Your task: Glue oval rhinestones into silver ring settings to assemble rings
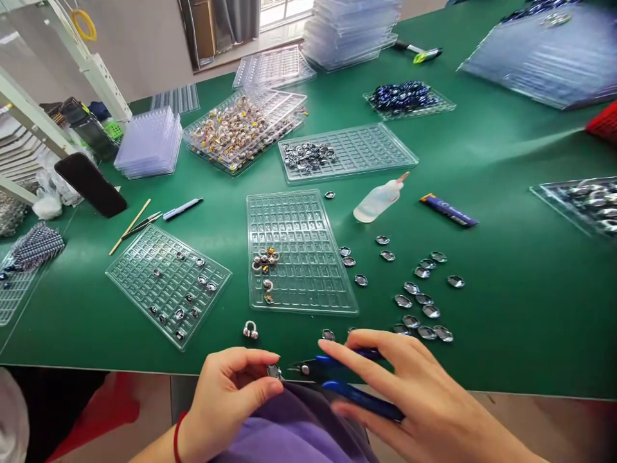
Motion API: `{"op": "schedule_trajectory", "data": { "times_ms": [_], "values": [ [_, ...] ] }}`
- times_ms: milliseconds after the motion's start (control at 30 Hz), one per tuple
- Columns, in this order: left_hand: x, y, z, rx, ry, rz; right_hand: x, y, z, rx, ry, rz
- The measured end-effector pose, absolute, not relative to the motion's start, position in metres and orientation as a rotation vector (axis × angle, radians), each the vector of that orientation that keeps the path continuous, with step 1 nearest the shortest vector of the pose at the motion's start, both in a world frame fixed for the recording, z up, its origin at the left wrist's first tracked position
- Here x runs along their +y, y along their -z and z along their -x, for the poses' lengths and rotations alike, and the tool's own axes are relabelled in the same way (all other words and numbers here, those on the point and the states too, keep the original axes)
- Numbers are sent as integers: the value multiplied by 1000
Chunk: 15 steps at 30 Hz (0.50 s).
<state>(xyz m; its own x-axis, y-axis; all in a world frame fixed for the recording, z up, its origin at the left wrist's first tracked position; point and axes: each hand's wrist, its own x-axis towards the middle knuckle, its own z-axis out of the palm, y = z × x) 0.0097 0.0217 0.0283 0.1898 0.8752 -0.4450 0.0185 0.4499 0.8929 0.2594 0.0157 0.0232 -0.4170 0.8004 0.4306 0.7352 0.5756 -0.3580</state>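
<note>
Between thumb and forefinger, my left hand (226,389) pinches a small faceted clear gem (273,371) just past the table's near edge. My right hand (414,382) is wrapped round blue-handled pliers (359,397); their narrow jaws point left, close to the gem, and whether they touch it I cannot tell. A U-shaped silvery piece (250,330) lies on the table above my left hand. Loose faceted gems (424,299) are scattered to the upper right of my right hand. Straight ahead, a clear compartment tray (301,231) carries several U-shaped pieces.
Another clear tray (166,257) with several gems sits at left, near tweezers (141,225) and a pen (183,209). Farther back are a squeeze bottle (380,199), a blue tube (449,211), a gem-filled tray (347,151) and stacked plastic trays (354,32). A phone (91,184) leans at left.
</note>
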Motion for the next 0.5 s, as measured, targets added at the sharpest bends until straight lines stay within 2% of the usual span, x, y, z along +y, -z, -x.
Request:
{"op": "schedule_trajectory", "data": {
  "times_ms": [500],
  "values": [
    [21, -33, -8, 1305, -681, -1331, 22, -37, -244, -2338, -110, 1127]
  ]
}}
